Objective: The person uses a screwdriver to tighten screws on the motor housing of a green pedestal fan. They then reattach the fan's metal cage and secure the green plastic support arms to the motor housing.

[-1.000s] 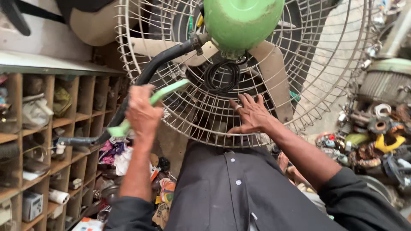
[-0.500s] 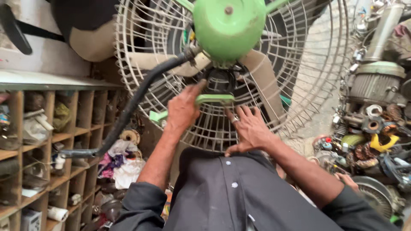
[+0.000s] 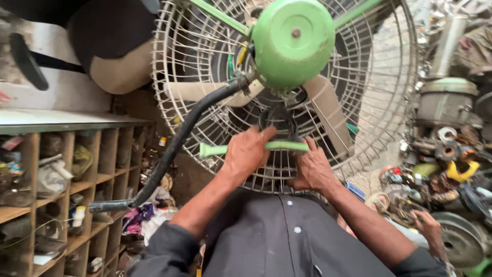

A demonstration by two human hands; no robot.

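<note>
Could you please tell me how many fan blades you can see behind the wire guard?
2: one beige blade reaches left of the green motor housing, one slants down to its right. More may be hidden behind the housing.

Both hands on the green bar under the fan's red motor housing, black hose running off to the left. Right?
Not quite: the head view shows the motor housing is green, not red. The rest holds: left hand and right hand are on the green bar, and the black hose runs off left.
</note>
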